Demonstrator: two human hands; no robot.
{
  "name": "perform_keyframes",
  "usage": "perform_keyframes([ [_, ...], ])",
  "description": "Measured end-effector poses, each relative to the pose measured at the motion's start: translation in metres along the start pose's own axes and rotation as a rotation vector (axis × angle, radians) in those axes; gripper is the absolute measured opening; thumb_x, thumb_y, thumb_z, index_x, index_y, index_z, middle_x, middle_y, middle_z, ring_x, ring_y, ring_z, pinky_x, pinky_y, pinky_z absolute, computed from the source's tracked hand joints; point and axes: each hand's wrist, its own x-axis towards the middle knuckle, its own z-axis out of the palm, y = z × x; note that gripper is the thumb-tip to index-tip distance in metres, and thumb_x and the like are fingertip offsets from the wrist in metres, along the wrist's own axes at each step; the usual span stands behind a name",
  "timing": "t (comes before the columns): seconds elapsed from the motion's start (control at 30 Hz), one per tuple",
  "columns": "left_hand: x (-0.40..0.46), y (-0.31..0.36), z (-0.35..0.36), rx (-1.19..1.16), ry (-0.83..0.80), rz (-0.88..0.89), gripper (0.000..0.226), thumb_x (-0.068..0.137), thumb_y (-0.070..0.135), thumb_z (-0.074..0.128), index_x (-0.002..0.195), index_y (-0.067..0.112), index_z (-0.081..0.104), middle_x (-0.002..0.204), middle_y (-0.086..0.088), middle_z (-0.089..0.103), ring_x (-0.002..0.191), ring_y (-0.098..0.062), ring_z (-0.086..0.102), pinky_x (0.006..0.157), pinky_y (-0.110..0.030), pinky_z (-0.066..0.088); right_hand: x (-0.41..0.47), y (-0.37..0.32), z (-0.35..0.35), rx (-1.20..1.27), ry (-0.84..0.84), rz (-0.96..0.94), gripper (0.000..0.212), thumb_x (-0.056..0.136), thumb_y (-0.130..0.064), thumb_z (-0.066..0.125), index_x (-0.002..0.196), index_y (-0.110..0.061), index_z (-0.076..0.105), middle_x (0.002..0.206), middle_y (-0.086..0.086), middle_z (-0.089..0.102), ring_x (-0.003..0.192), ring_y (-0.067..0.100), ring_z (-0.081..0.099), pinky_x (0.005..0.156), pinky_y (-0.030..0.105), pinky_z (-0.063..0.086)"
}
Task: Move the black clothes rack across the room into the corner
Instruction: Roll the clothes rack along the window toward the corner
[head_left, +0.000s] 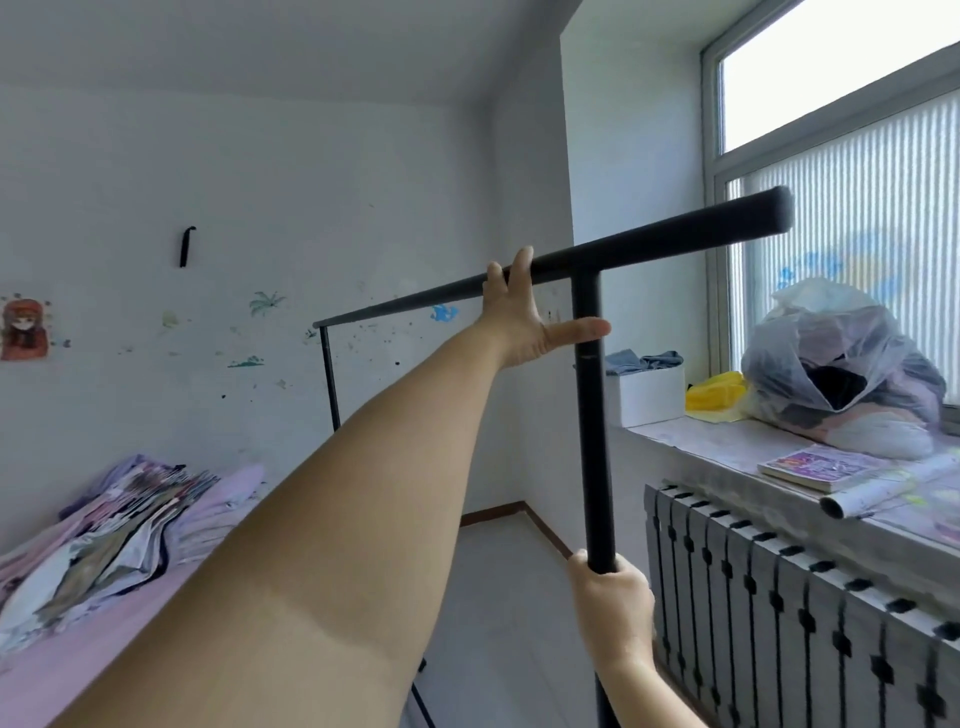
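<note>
Black clothes rack (589, 395) beside radiator (779, 597), right hand (615, 613) fingers clamped on upright, left hand (524, 317) fingers over top bar

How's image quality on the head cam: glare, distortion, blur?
Head view: upper window pane blown out white; wide-angle bends the window frame and the rack; near end of the top bar soft; left forearm fills the foreground, hiding part of the bed; walls evenly daylit, no hard shadows.
</note>
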Motion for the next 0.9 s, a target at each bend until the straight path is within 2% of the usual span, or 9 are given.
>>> perform_keyframes([
  [0.13,0.025,-0.023,0.005,-0.044,0.004,0.003,0.119,0.063,0.067,0.067,0.147,0.031,-0.008,0.156,-0.010,-0.024,0.146,-0.034,-0.006,0.112,-0.060,0.020,0.024,0.005,0.027,-0.019,0.055,-0.002,0.031,0.079,-0.020,0.054,0.052,-0.013,0.039,0.043,-0.004,0.037,0.042,0.015,0.031,0.039,0.022,0.027],
  [0.33,0.075,-0.068,0.006,-0.012,0.065,0.016,0.110,0.062,0.064,0.069,0.144,0.030,0.005,0.155,-0.011,-0.004,0.144,-0.039,0.003,0.109,-0.059,0.029,0.061,0.013,0.083,-0.030,0.132,0.014,0.030,0.079,-0.023,0.053,0.052,-0.011,0.045,0.047,0.001,0.045,0.044,0.018,0.038,0.044,0.025,0.033],
  [0.47,0.103,-0.116,-0.001,-0.025,0.078,0.011,0.109,0.064,0.061,0.070,0.145,0.028,0.005,0.155,-0.012,-0.004,0.144,-0.039,0.005,0.108,-0.058,0.031,0.080,0.018,0.135,0.030,0.109,0.039,0.030,0.078,-0.024,0.053,0.050,-0.014,0.045,0.048,0.000,0.046,0.045,0.017,0.039,0.047,0.027,0.036],
  [0.7,0.142,-0.201,-0.024,-0.043,0.072,-0.002,0.113,0.056,0.065,0.066,0.145,0.030,0.005,0.155,-0.009,-0.001,0.143,-0.035,0.012,0.107,-0.056,0.033,0.105,0.024,0.219,0.075,0.003,0.051,0.037,0.076,-0.021,0.054,0.047,-0.019,0.031,0.043,-0.007,0.034,0.042,0.014,0.028,0.042,0.024,0.029],
  [0.9,0.179,-0.255,-0.033,-0.006,0.061,-0.009,0.115,0.051,0.070,0.063,0.143,0.033,0.005,0.154,-0.008,0.003,0.141,-0.033,0.017,0.107,-0.054,0.034,0.138,0.031,0.272,0.075,-0.093,0.039,0.038,0.079,-0.018,0.053,0.050,-0.019,0.028,0.042,-0.009,0.030,0.040,0.012,0.024,0.035,0.019,0.024],
])
